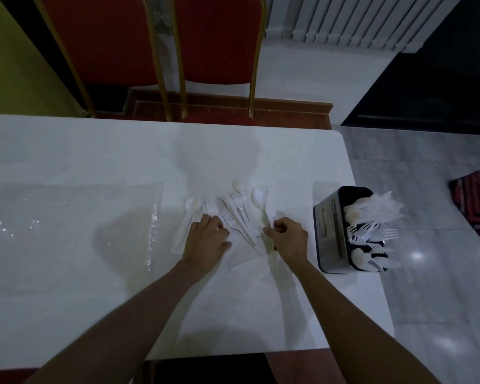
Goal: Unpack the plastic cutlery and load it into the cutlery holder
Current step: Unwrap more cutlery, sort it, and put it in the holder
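Several loose white plastic forks and spoons [234, 207] lie in a fan on the white table [94, 151]. My left hand [205, 239] rests palm down on the left side of this pile, fingers spread over the handles. My right hand [288, 239] pinches the handle of a white spoon [259, 196] at the pile's right side. The dark cutlery holder [331, 228] stands at the table's right edge, holding several white forks, spoons and knives in its compartments.
An empty clear plastic bag [75, 217] lies flat on the left of the table. Two red chairs [150, 51] with gold frames stand behind the table's far edge. The table's right edge is just beyond the holder, with tiled floor past it.
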`<action>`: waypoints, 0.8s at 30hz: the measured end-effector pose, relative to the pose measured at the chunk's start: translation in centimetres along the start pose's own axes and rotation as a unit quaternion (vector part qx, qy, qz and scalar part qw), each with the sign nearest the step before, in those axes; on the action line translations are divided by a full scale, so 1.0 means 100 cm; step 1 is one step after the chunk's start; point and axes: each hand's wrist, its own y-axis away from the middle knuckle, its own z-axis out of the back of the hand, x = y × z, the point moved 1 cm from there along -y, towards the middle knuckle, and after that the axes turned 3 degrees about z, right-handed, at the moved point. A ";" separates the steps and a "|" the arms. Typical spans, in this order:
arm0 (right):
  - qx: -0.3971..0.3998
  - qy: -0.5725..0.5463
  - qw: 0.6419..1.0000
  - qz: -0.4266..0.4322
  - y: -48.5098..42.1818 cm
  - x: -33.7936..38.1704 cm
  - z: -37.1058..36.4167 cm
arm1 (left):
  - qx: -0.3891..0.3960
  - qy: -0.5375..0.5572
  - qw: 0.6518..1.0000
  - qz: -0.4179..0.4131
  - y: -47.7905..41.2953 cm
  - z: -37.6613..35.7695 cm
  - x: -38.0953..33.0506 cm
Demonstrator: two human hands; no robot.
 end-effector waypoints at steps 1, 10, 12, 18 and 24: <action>0.003 0.002 1.000 0.002 0.000 0.001 -0.002 | 0.021 -0.027 0.999 -0.001 0.000 -0.003 -0.003; -0.020 -0.012 1.000 -0.015 -0.004 -0.005 0.004 | -0.008 0.086 0.990 0.115 0.016 -0.006 0.003; -0.019 -0.013 1.000 -0.021 -0.004 -0.007 0.005 | -0.078 0.088 0.981 0.152 0.014 -0.001 0.009; -0.015 -0.011 1.000 -0.015 -0.005 -0.004 0.003 | -0.004 0.089 0.979 0.186 0.004 0.004 0.013; -0.003 -0.006 1.000 -0.006 -0.006 0.005 -0.001 | 0.008 0.065 0.987 0.150 0.002 -0.002 0.011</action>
